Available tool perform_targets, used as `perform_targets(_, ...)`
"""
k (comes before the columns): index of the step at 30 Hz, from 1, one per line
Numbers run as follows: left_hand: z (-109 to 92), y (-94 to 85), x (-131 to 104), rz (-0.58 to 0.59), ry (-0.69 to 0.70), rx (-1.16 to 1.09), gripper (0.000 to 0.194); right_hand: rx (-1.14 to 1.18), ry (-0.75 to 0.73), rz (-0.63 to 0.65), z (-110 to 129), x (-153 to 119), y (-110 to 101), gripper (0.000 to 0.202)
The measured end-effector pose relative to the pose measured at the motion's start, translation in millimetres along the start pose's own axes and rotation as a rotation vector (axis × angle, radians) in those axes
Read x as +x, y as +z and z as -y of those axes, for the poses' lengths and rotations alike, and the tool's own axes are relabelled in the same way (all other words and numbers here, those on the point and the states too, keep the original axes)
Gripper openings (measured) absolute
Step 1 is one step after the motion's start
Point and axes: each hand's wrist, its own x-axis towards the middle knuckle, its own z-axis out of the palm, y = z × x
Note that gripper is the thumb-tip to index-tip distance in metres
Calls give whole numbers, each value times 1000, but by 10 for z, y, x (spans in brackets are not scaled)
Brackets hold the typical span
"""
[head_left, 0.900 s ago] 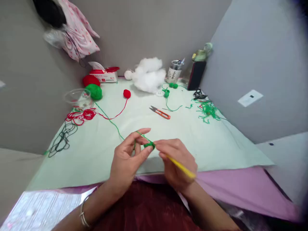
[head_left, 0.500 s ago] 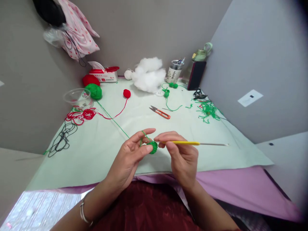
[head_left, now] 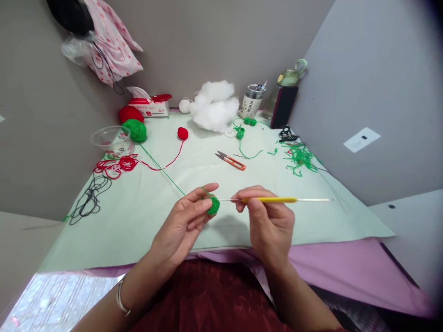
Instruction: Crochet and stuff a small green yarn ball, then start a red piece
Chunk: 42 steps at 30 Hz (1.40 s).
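Note:
Pinched between the thumb and fingers of my left hand is a small round green crochet piece. Green yarn runs over the raised index finger and back to the green ball of yarn. My right hand grips the yellow handle of a crochet hook, held level. One thin metal end of the hook reaches the upper edge of the green piece; whether its tip sits in a stitch I cannot tell. The opposite metal end points right, over the cloth.
Orange thread snips lie ahead of my hands. Behind them are white stuffing, a pen can and a phone against a bottle. Green yarn scraps lie right; a plastic tub and black cord lie left.
My right hand has moved right with the hook, drawing away from my left hand. The left hand and green piece have shifted slightly left and up.

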Motion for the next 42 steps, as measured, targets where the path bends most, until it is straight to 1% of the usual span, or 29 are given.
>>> perform_targets(3, 20, 18, -25, -1, 103, 140, 33, 42, 73, 61, 9, 1, 17, 19)
perform_targets(6, 32, 20, -61, 12, 136, 245, 31, 56, 120, 39, -12, -18, 24, 19)
perform_targets(8, 29, 11, -77, 11, 148, 272, 28, 134, 176, 17, -38, -21, 16, 19)
perform_targets(11, 19, -3, -84, 8, 165, 285, 27, 254, 251, 34, -72, -8, -4, 19)
perform_targets(14, 9, -4, -81, -3, 159, 295, 27, 312, 279, 61, -74, 6, -18, 20)
perform_targets(16, 5, 0, -79, -12, 160, 302, 27, 304, 274, 72, -56, 10, -26, 20)
perform_targets(18, 5, 0, -78, -14, 162, 309, 27, 246, 242, 79, -27, 8, -35, 21)
perform_targets(20, 13, -7, -77, -24, 178, 327, 26, 140, 174, 88, 6, -1, -46, 22)
perform_targets(23, 32, -33, -79, -59, 243, 386, 27, -28, 44, 121, 44, -28, -60, 23)
perform_targets(26, 44, -40, -90, -97, 315, 459, 29, -112, -57, 144, 50, -60, -53, 25)
perform_targets(28, 45, -13, -111, -125, 360, 510, 29, -132, -115, 142, 39, -74, -33, 25)
perform_targets(31, 53, 66, -160, -202, 448, 582, 25, -165, -220, 151, 11, -91, 4, 25)
perform_targets(33, 70, 110, -184, -244, 477, 585, 23, -231, -309, 170, -17, -106, 17, 26)
perform_targets(35, 89, 121, -183, -226, 431, 501, 30, -369, -402, 176, -52, -126, 19, 27)
perform_targets(36, 93, 113, -171, -194, 374, 424, 36, -451, -447, 175, -70, -134, 18, 29)
perform_targets(38, 84, 78, -129, -94, 202, 243, 44, -543, -517, 155, -100, -140, 17, 32)
perform_targets(39, 69, 57, -104, -49, 116, 160, 44, -523, -514, 129, -107, -135, 19, 31)
perform_targets(40, 51, 38, -82, -17, 46, 98, 42, -460, -471, 99, -107, -124, 24, 30)
perform_targets(41, 30, 24, -64, -3, 3, 60, 39, -367, -395, 59, -101, -108, 30, 28)
perform_targets(42, 11, 16, -52, 0, -11, 43, 37, -263, -295, 21, -89, -90, 37, 27)
